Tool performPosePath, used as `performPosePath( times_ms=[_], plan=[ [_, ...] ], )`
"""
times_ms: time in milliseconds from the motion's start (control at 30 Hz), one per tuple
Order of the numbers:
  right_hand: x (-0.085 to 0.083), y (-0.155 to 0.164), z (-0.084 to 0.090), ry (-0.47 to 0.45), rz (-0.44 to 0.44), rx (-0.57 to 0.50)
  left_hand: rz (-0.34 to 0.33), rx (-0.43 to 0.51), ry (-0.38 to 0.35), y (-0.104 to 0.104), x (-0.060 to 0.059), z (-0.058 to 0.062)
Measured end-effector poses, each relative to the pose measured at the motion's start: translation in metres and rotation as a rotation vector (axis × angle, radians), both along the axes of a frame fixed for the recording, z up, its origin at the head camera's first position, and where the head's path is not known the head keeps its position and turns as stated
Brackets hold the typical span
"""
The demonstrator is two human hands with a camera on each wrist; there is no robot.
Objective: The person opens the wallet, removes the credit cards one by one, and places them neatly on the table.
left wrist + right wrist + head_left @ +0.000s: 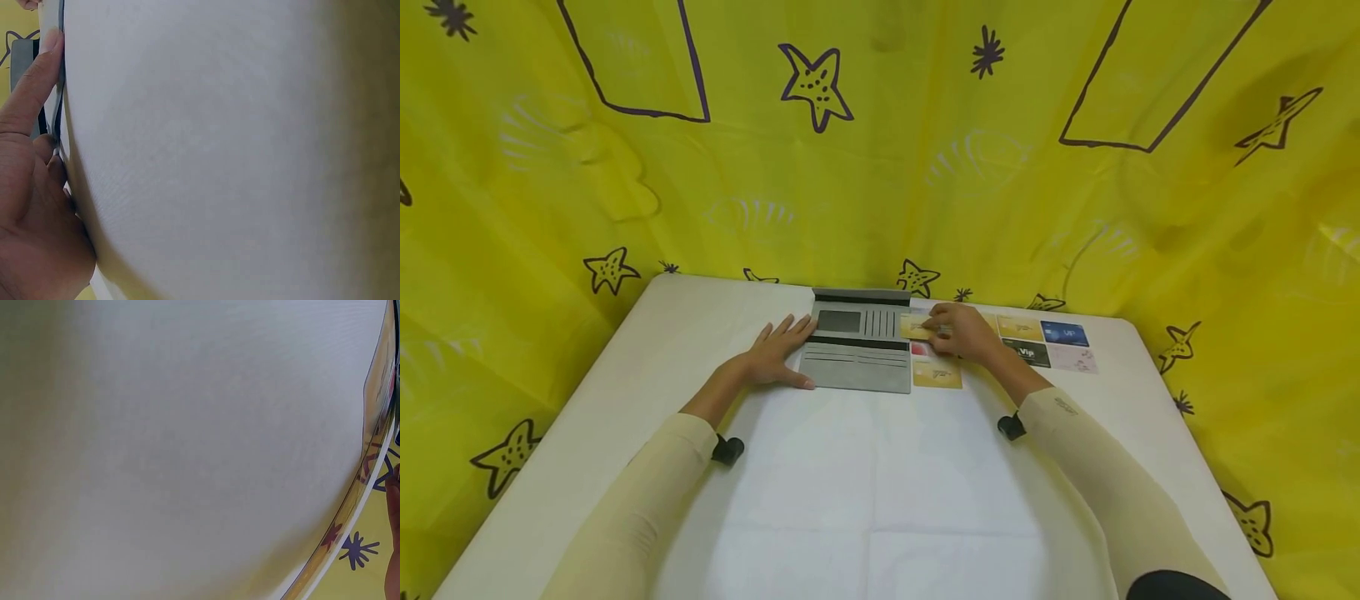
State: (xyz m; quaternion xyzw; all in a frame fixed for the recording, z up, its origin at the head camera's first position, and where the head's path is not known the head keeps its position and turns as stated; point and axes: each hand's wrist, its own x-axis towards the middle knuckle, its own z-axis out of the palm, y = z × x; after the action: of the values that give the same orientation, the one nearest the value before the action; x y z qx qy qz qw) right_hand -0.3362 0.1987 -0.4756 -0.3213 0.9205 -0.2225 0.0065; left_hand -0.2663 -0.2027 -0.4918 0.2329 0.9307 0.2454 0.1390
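Note:
A grey card wallet (pixel 856 368) lies unfolded on the white table, showing a dark window and several card slots. My left hand (pixel 771 354) rests spread along its left edge, the thumb near the lower corner; in the left wrist view the left hand (pixel 37 212) lies against the wallet's edge. At the slots' right side, my right hand (pixel 962 333) pinches a gold card (pixel 913 326) that overlaps the wallet's right part. Whether the card's left end is inside a slot cannot be told. Only a sliver of the right hand (pixel 392 531) shows in the right wrist view.
Right of the wallet lie a gold card (pixel 937 375), another gold card (pixel 1021 328), a blue card (pixel 1064 333), a dark Vip card (pixel 1028 353) and a pale pink card (pixel 1072 359). Others are partly under my right hand. A yellow patterned curtain (pixel 880 167) hangs behind the table (pixel 865 483).

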Motion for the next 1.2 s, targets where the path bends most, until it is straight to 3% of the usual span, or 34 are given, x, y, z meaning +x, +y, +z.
performPosePath(
  times_ms=[467, 667, 967, 1200],
  plan=[
    [0.012, 0.016, -0.001, 0.052, -0.038, -0.009, -0.017, 0.017, 0.013, 0.000, 0.000, -0.003],
    [0.020, 0.024, -0.001, 0.075, -0.029, -0.072, -0.020, 0.015, 0.023, 0.000, 0.000, -0.003],
    [0.037, 0.035, -0.003, 0.014, -0.056, -0.139, -0.016, 0.001, 0.015, 0.001, 0.001, -0.004],
    [0.045, 0.045, -0.001, 0.042, -0.032, -0.157, -0.007, -0.005, 0.015, 0.002, 0.001, 0.000]
  ],
)
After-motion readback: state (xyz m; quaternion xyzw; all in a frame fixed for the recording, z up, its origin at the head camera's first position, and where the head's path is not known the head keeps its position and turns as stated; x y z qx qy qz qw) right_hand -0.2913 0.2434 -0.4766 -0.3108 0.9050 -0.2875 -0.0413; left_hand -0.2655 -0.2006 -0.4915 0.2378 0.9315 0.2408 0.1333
